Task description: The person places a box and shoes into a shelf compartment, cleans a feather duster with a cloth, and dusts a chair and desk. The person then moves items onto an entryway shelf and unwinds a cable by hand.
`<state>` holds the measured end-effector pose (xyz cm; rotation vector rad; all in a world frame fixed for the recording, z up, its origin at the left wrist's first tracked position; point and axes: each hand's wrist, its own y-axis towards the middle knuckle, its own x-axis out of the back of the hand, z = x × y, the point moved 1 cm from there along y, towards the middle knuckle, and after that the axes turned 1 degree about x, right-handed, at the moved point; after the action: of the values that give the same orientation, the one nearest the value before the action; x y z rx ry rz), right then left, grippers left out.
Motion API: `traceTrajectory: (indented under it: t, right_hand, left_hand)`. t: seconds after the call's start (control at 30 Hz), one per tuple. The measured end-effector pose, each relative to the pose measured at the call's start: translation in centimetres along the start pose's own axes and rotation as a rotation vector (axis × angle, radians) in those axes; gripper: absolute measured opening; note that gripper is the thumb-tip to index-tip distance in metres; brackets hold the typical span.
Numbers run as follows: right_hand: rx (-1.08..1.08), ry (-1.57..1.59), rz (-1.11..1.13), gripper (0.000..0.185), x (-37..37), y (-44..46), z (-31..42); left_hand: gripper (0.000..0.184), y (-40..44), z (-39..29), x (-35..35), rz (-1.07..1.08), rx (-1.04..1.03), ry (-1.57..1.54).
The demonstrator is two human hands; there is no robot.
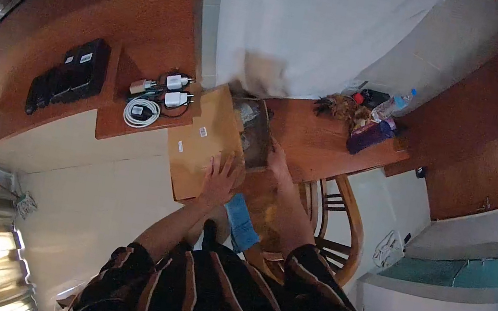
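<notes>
A brown cardboard box with small white labels sits at the front edge of the wooden table. My left hand lies flat on its brown panel, fingers spread. To the right, the open part looks dark inside and holds clear plastic-wrapped contents that I cannot make out. My right hand is at the right edge of this open part, its fingers closed on the rim. A blue cloth hangs just below, between my forearms.
White chargers and a coiled white cable lie left, beside black cases. A plastic bottle and a purple pouch stand right. A wooden chair is close by my right arm. White cloth hangs behind.
</notes>
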<state>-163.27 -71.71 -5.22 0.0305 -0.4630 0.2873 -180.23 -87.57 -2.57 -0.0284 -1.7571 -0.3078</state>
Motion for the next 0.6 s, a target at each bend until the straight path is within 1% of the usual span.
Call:
traceTrajectory:
  t: [0.07,0.1,0.13,0.17,0.23,0.27,0.3,0.33,0.37,0.4,0.47,0.5,0.53,0.57,0.6]
  right_hand:
    - [-0.011,0.027,-0.03,0.04,0.1,0.6,-1.9]
    - [-0.023,0.057,-0.056,0.039,0.2,0.7,-2.9]
    - [-0.025,0.057,-0.065,0.039,1.0,-0.5,-1.1]
    - [-0.129,0.134,-0.082,0.038,1.9,-2.1,0.5]
    - [-0.232,0.215,-0.117,0.037,2.7,-4.0,-0.5]
    - [-0.09,0.264,-0.158,0.037,2.7,-4.4,-4.7]
    - [0.051,0.312,-0.201,0.036,2.9,-5.5,-7.2]
    - [0.049,0.318,-0.222,0.036,3.5,-7.4,-6.9]
    - [0.071,0.259,-0.263,0.035,4.1,-9.5,-6.5]
    - [0.088,0.198,-0.302,0.033,4.5,-11.8,-6.3]
    - [0.086,0.151,-0.35,0.031,4.5,-16.2,-7.6]
    - [0.091,0.101,-0.375,0.029,4.6,-17.7,-7.9]
    - [0.084,0.1,-0.384,0.029,4.7,-19.4,-6.5]
    - [-0.028,-0.012,-0.392,0.028,4.7,-21.7,-2.9]
    - [-0.139,-0.123,-0.397,0.027,4.6,-23.4,-0.9]
  left_hand:
    - [0.081,-0.2,0.1,0.4,-0.113,0.041,-0.135]
    - [0.081,-0.3,0.1,0.9,-0.115,0.034,-0.136]
    - [0.083,-0.6,0.2,1.5,-0.078,0.059,-0.16]
    - [0.085,-0.8,0.2,2.1,-0.041,0.081,-0.183]
    - [0.087,-1.5,0.3,3.3,-0.037,0.08,-0.204]
    - [0.089,-1.9,0.1,3.6,-0.031,0.093,-0.226]
    - [0.089,-2.5,-0.1,3.8,-0.026,0.075,-0.226]
    - [0.086,-3.1,-0.3,4.0,-0.08,0.103,-0.281]
    - [0.083,-3.9,-0.4,4.1,-0.132,0.13,-0.337]
    - [0.083,-4.7,-0.5,3.7,-0.123,0.108,-0.338]
    - [0.082,-5.9,-0.7,2.4,-0.203,0.096,-0.328]
    - [0.082,-6.5,-1.2,2.5,-0.2,0.082,-0.331]
    - [0.081,-7.4,-1.8,2.5,-0.196,0.078,-0.344]
    - [0.081,-8.5,-2.5,2.6,-0.189,0.077,-0.357]
    - [0.081,-9.7,-3.5,2.8,-0.181,0.071,-0.361]
